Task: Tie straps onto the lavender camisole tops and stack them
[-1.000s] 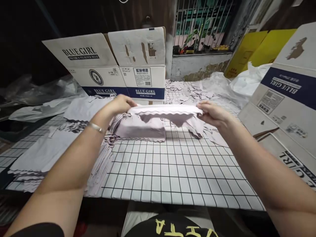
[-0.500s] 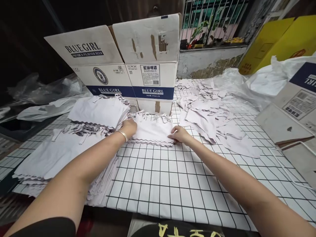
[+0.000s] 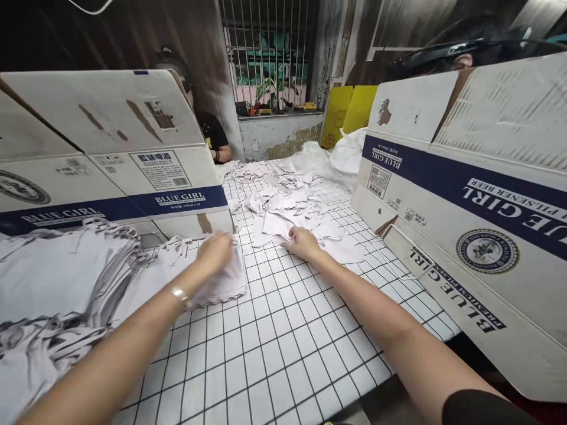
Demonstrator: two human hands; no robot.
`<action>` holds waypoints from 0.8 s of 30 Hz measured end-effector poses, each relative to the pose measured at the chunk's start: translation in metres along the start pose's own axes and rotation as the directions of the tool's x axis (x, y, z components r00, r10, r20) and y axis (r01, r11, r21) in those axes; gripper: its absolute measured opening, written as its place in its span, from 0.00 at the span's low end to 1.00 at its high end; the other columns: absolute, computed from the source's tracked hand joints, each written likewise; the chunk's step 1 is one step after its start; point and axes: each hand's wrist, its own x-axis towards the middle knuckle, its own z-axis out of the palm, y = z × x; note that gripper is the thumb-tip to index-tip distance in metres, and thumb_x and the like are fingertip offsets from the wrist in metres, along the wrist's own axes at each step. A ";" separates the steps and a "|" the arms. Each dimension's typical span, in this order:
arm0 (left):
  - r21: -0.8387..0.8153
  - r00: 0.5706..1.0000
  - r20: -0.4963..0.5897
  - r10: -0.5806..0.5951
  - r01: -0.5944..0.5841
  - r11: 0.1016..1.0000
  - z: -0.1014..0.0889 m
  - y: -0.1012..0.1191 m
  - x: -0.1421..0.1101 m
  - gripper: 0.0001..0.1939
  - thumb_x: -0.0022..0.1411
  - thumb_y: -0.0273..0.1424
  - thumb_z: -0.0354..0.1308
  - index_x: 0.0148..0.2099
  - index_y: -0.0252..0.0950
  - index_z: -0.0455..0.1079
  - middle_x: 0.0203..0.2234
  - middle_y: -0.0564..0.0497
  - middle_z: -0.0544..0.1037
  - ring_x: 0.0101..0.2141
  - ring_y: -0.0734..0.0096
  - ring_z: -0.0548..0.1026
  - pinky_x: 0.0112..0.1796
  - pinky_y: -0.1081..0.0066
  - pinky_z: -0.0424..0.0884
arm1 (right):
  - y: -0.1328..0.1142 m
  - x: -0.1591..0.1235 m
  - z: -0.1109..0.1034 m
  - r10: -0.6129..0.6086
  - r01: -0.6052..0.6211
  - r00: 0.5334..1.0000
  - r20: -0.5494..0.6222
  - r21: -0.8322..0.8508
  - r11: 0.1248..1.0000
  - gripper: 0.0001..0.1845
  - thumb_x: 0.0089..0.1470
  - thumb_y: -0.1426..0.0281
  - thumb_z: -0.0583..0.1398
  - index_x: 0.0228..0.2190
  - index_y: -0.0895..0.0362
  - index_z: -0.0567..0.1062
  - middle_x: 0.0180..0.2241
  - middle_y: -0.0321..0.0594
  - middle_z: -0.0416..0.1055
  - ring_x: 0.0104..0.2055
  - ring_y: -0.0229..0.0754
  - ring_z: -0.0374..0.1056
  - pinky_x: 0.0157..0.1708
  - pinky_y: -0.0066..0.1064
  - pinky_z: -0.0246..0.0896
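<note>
on the left carton [image 3: 119,150] i read "blue girl" twice in white along the blue band [image 3: 133,206], with "275ml x 24" beneath one of them and "藍妹啤酒" heading the printed panel [image 3: 160,170] above. the right carton [image 3: 443,203] showed me "blue girl" and "pilsener beer" upside down. red print [image 3: 328,139] on the yellow box [image 3: 348,112] was too small to read.

Left hand [image 3: 215,252] blurred; right hand [image 3: 303,243] partly curled; both arms [image 3: 358,289] outstretched, closest at the hands
</note>
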 end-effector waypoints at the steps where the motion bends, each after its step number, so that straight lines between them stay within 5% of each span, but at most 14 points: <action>1: -0.048 1.000 0.005 0.018 -0.018 0.999 0.009 0.024 0.018 0.15 0.63 0.34 0.47 0.46 0.36 0.71 0.49 0.40 0.73 0.48 0.56 0.72 0.47 0.63 0.65 | 0.006 0.002 0.001 0.010 -0.010 0.999 0.033 -0.010 1.000 0.16 0.47 0.59 0.65 0.33 0.56 0.71 0.35 0.42 0.71 0.36 0.44 0.64 0.32 0.30 0.51; 4: -0.079 0.999 0.008 -0.053 0.053 0.995 0.041 0.082 0.067 0.19 0.60 0.40 0.54 0.50 0.36 0.69 0.52 0.38 0.71 0.52 0.52 0.69 0.48 0.61 0.64 | 0.014 -0.007 0.007 0.010 -0.011 0.998 0.059 0.012 1.000 0.08 0.50 0.65 0.62 0.28 0.56 0.71 0.28 0.38 0.71 0.31 0.40 0.63 0.30 0.28 0.50; 6: -0.102 0.995 0.017 -0.095 0.097 0.990 0.056 0.102 0.089 0.17 0.60 0.40 0.55 0.47 0.37 0.71 0.48 0.40 0.75 0.50 0.53 0.71 0.48 0.58 0.63 | 0.016 -0.019 0.006 0.006 -0.008 0.999 0.052 0.031 0.999 0.07 0.50 0.65 0.62 0.28 0.56 0.71 0.27 0.36 0.71 0.29 0.38 0.63 0.28 0.27 0.50; 11: -0.175 0.999 0.024 -0.022 0.025 0.984 0.061 0.097 0.094 0.13 0.66 0.33 0.47 0.42 0.38 0.72 0.40 0.47 0.79 0.41 0.64 0.75 0.43 0.66 0.66 | 0.027 -0.032 -0.027 -0.168 0.075 0.941 0.293 0.303 0.950 0.14 0.48 0.58 0.63 0.27 0.56 0.73 0.26 0.35 0.72 0.29 0.37 0.66 0.29 0.27 0.56; 15: -0.158 0.998 -0.006 0.055 -0.056 0.986 0.049 0.097 0.088 0.17 0.60 0.25 0.51 0.50 0.38 0.71 0.50 0.43 0.74 0.51 0.57 0.69 0.50 0.62 0.62 | 0.031 0.007 -0.047 -0.036 0.012 0.994 0.105 0.218 0.976 0.10 0.56 0.62 0.57 0.35 0.54 0.74 0.41 0.40 0.74 0.45 0.42 0.66 0.46 0.32 0.57; 17: -0.149 0.994 -0.022 0.106 -0.108 0.983 0.047 0.108 0.092 0.25 0.58 0.21 0.50 0.57 0.39 0.67 0.56 0.43 0.69 0.58 0.55 0.62 0.55 0.57 0.57 | 0.026 0.033 -0.047 0.024 -0.043 0.992 0.122 0.157 0.987 0.08 0.51 0.65 0.61 0.35 0.54 0.74 0.40 0.42 0.74 0.46 0.45 0.66 0.49 0.37 0.55; 21: -0.155 0.964 0.083 0.252 -0.237 0.959 0.048 0.128 0.115 0.30 0.54 0.20 0.53 0.59 0.45 0.66 0.56 0.45 0.69 0.59 0.55 0.61 0.57 0.53 0.53 | 0.015 0.069 -0.040 -0.024 -0.013 0.973 0.230 0.162 0.987 0.13 0.35 0.70 0.69 0.24 0.57 0.71 0.25 0.36 0.69 0.35 0.44 0.66 0.42 0.37 0.57; 24: -0.176 0.925 0.221 0.307 -0.272 0.946 0.037 0.125 0.129 0.16 0.55 0.31 0.60 0.47 0.39 0.75 0.42 0.45 0.77 0.48 0.56 0.70 0.51 0.58 0.62 | 0.020 0.074 -0.047 -0.139 0.056 0.947 0.291 0.276 0.959 0.16 0.40 0.61 0.67 0.24 0.58 0.68 0.22 0.31 0.63 0.28 0.37 0.60 0.32 0.29 0.56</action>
